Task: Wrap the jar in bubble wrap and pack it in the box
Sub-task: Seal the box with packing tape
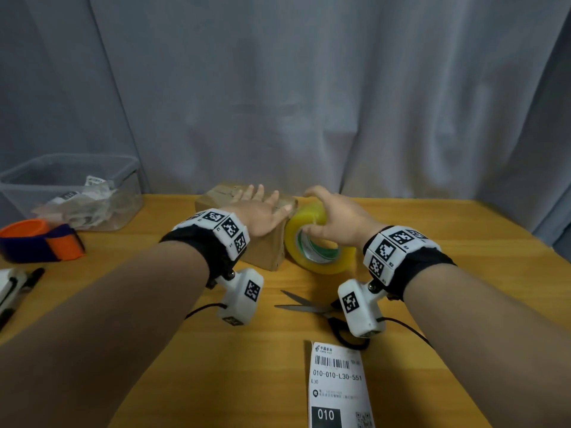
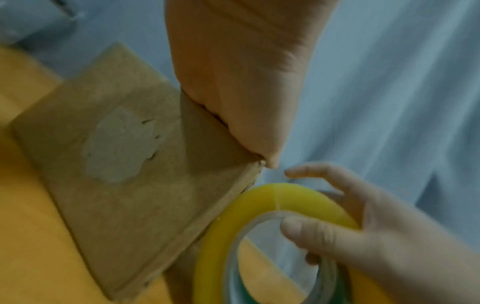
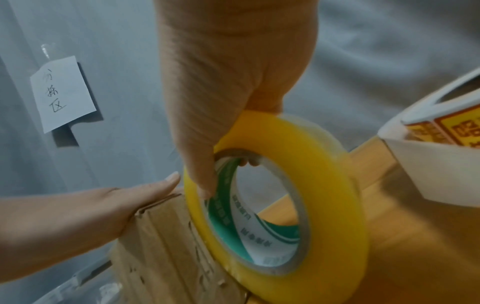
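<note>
Left hand (image 1: 262, 213) flat atop closed box (image 1: 262, 251), right hand (image 1: 336, 216) curled around yellow tape roll (image 1: 318, 245) pressed against box's side; jar unseen, presumably inside; possible crooked seal should box slide under light pressure.

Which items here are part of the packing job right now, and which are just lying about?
In use:
- box, closed, left hand flat on top
- tape roll, gripped by right hand, held against the box's side

Lying about:
- scissors, on the table
- shipping label
- clear bin of crumpled scraps
- orange strap
- pen
</note>
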